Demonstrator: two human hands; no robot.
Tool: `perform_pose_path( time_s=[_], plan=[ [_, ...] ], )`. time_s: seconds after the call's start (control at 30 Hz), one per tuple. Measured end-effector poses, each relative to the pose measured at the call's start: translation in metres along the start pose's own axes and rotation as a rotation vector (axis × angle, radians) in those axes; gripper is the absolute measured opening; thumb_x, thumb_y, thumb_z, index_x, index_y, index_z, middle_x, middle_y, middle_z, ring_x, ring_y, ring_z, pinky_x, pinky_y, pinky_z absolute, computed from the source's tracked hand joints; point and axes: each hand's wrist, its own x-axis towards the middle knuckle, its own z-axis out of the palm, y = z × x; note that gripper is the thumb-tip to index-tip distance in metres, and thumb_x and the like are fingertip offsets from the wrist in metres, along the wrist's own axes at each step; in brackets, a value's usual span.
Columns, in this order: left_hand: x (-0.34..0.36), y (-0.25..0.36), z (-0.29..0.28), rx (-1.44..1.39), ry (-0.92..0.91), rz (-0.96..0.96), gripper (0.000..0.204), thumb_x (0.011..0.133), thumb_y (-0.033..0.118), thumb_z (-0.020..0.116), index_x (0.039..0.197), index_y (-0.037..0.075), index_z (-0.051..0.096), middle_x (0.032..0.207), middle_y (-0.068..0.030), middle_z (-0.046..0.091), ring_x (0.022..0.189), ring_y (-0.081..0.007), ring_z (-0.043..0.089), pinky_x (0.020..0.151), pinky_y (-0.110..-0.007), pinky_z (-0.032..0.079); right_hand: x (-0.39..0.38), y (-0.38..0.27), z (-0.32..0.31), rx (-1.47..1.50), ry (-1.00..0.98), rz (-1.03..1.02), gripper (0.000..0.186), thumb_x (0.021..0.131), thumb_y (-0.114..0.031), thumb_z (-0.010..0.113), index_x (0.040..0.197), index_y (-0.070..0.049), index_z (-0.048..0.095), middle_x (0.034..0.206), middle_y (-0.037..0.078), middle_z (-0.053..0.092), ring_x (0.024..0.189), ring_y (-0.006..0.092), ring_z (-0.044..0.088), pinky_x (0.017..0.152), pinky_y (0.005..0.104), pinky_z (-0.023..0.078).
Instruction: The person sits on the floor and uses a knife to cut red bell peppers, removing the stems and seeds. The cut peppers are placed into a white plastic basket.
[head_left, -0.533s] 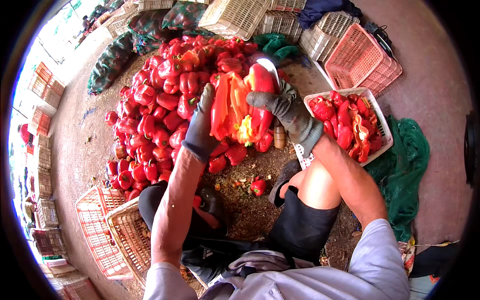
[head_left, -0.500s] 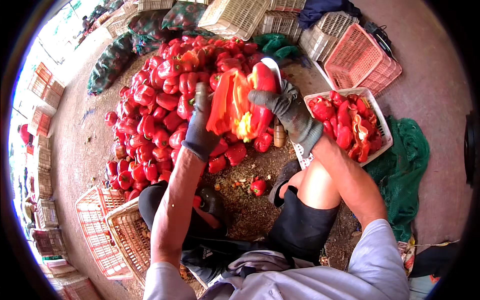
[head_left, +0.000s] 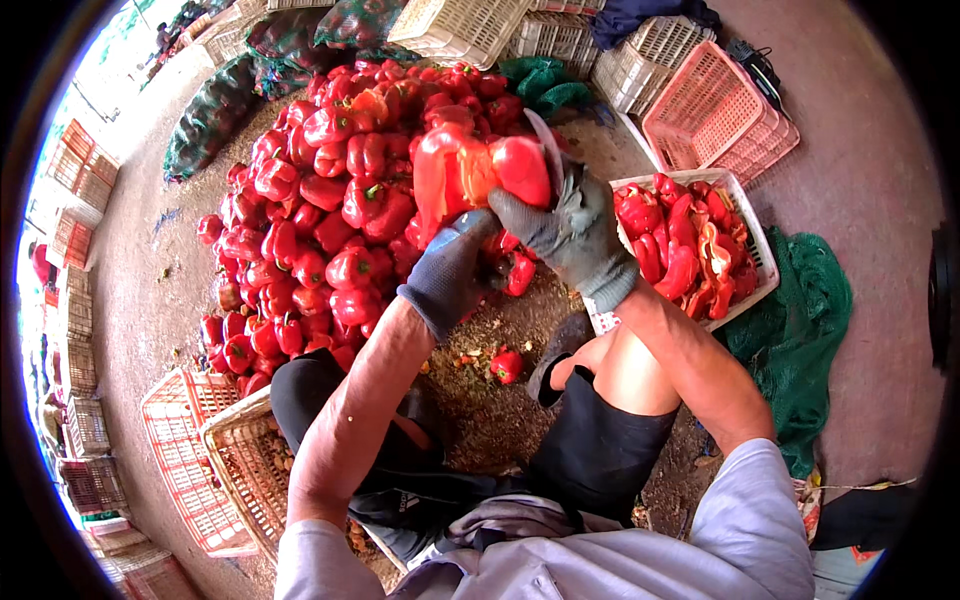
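A cut-open red bell pepper [head_left: 465, 175] is held up in front of me, its orange inner flesh showing. My right hand [head_left: 585, 235], in a grey glove, is closed around a knife [head_left: 547, 142] with a curved pale blade standing up behind the pepper. Its thumb presses against the pepper's near side. My left hand [head_left: 450, 270], in a blue-grey glove, is closed at the pepper's lower end, covering that part. Just beyond lies a large heap of whole red bell peppers [head_left: 330, 205].
To the right stands a white crate [head_left: 765, 265] with cut red peppers [head_left: 685, 240], beside green netting [head_left: 800, 340]. An empty pink crate [head_left: 700, 130] sits behind. Crates [head_left: 235, 460] stand by my left knee. One small pepper [head_left: 506, 366] lies between my feet. Filled mesh sacks [head_left: 210, 120] lie far left.
My left hand has come down from the pepper's left side to its lower end, its fingers curling in. The yellow core seen there before is now hidden. The pepper has tilted.
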Motion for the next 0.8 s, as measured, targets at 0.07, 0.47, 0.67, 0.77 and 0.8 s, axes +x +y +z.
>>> perform_pose_path(
  time_s=[0.07, 0.47, 0.67, 0.77, 0.8],
  plan=[
    [0.001, -0.012, -0.003, 0.369, 0.006, 0.212, 0.027, 0.094, 0.011, 0.072, 0.120, 0.005, 0.064, 0.091, 0.0013, 0.061, 0.084, -0.0121, 0.065, 0.067, -0.031, 0.055, 0.008, 0.000, -0.002, -0.021, 0.081, 0.040, 0.055, 0.085, -0.032, 0.082, 0.130, -0.005, 0.065, 0.104, 0.016, 0.075, 0.094, 0.0263, 0.075, 0.082, 0.0373, 0.059],
    [0.018, -0.007, 0.000, -0.368, 0.312, -0.496, 0.022, 0.078, 0.004, 0.083, 0.096, -0.001, 0.071, 0.079, -0.0038, 0.074, 0.068, -0.0100, 0.068, 0.060, -0.028, 0.054, 0.012, -0.006, -0.005, 0.009, 0.156, -0.002, 0.048, 0.087, -0.030, 0.082, 0.124, -0.005, 0.067, 0.105, 0.011, 0.075, 0.094, 0.0196, 0.073, 0.086, 0.0354, 0.058],
    [0.018, -0.026, -0.007, -0.717, 0.398, -0.748, 0.025, 0.083, 0.013, 0.083, 0.102, 0.003, 0.071, 0.087, -0.0033, 0.073, 0.070, -0.0121, 0.067, 0.060, -0.027, 0.052, 0.014, -0.006, -0.008, -0.011, 0.250, -0.073, 0.045, 0.086, -0.023, 0.083, 0.124, -0.004, 0.067, 0.107, 0.010, 0.075, 0.096, 0.0189, 0.072, 0.088, 0.0348, 0.057],
    [0.005, -0.028, -0.020, -0.557, 0.327, -0.684, 0.028, 0.085, 0.017, 0.082, 0.106, 0.004, 0.070, 0.092, -0.0034, 0.073, 0.076, -0.0119, 0.067, 0.064, -0.027, 0.052, 0.018, -0.012, -0.024, 0.023, 0.256, -0.048, 0.076, 0.082, -0.012, 0.085, 0.148, 0.000, 0.048, 0.126, 0.005, 0.066, 0.111, 0.0140, 0.063, 0.100, 0.0317, 0.052],
    [0.000, -0.016, -0.027, -0.529, 0.358, -0.654, 0.028, 0.086, 0.017, 0.082, 0.108, 0.005, 0.071, 0.093, -0.0034, 0.073, 0.078, -0.0121, 0.068, 0.065, -0.027, 0.053, 0.017, -0.012, -0.026, 0.104, 0.276, -0.019, 0.073, 0.081, -0.013, 0.086, 0.144, 0.000, 0.051, 0.125, 0.005, 0.066, 0.113, 0.0156, 0.063, 0.102, 0.0329, 0.051]
  ],
)
